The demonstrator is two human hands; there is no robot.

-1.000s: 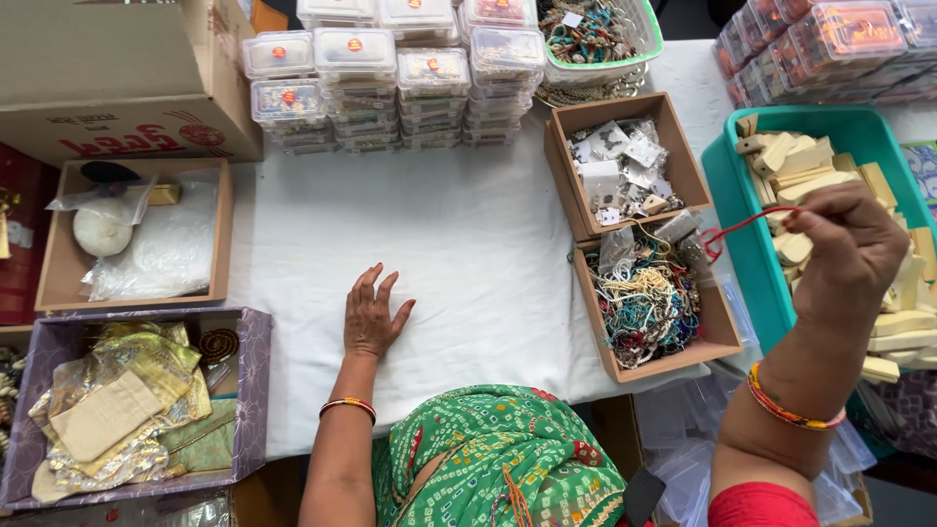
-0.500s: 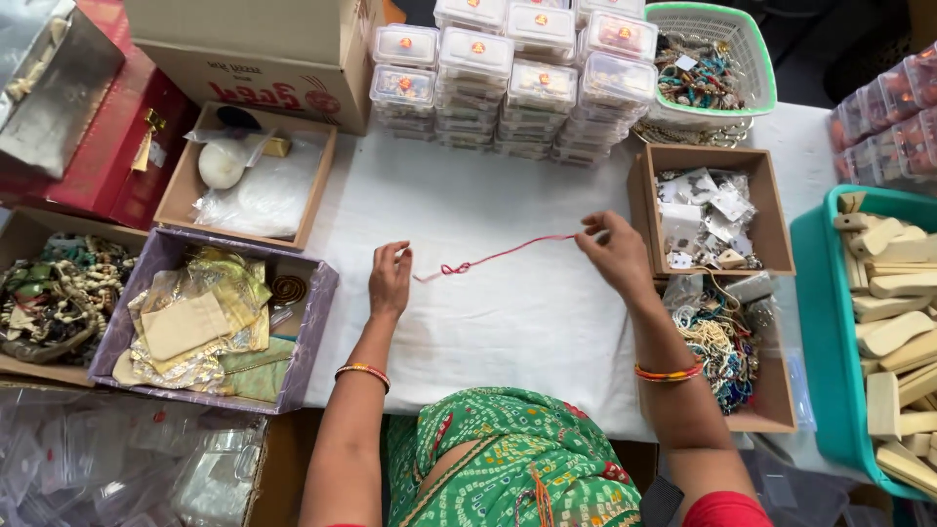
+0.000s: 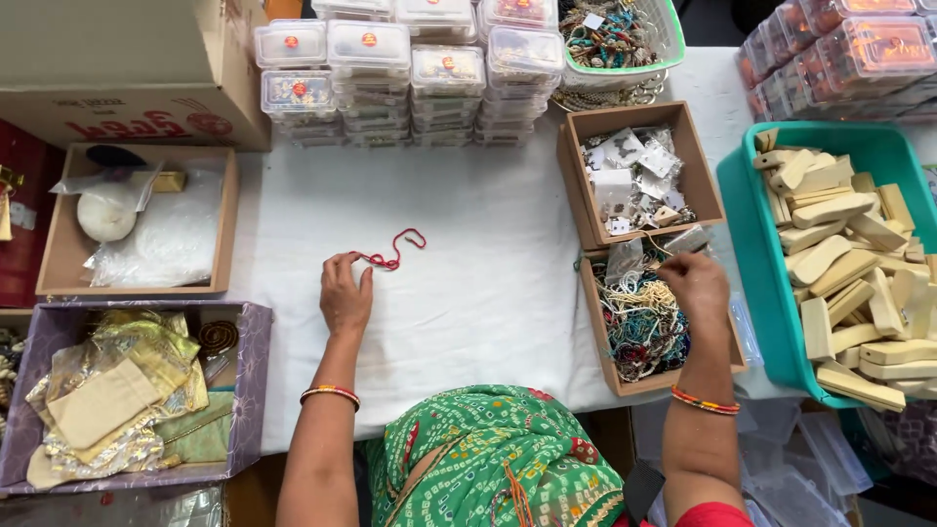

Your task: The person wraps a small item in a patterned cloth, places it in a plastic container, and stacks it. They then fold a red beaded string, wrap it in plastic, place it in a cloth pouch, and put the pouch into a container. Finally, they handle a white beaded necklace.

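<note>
Red thread (image 3: pixel 395 252) lies curled on the white tablecloth (image 3: pixel 488 293), its end pinned under the left hand (image 3: pixel 346 296) fingertips. Right of the thread, the right hand (image 3: pixel 695 283) dips into the bead box (image 3: pixel 727 353), fingers curled; can't tell what it's got.

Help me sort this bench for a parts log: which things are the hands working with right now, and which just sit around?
In hand:
left hand on the red thread
right hand over the bead box

Lying about:
stacked clear boxes
teal tray of wooden pieces
purple box of pouches
packet box
</note>
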